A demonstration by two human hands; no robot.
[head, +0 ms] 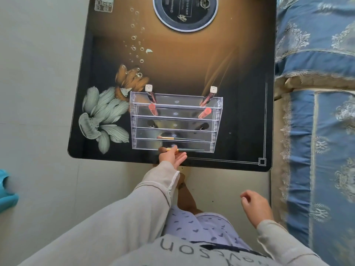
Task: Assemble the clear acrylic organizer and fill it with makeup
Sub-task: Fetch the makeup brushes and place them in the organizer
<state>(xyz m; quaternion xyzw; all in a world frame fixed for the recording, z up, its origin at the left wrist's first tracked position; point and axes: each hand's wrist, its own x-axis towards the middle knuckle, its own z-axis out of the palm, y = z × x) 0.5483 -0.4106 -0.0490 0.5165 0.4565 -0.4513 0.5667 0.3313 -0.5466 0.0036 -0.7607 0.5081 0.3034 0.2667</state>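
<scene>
The clear acrylic organizer stands near the front edge of the table, with several stepped tiers. Two lip gloss tubes with white caps lean in its back tier. Two pink tubes stand in the second tier. Dark brush heads show in the middle tier. One makeup brush lies in a lower tier. My left hand pinches a dark-handled makeup brush by its gold ferrule at the front tier. My right hand hangs loosely curled below the table edge, holding nothing.
The table is glossy black and gold with a flower print. A round induction plate sits at its far end. A blue patterned bed runs along the right. A turquoise object lies on the floor at left.
</scene>
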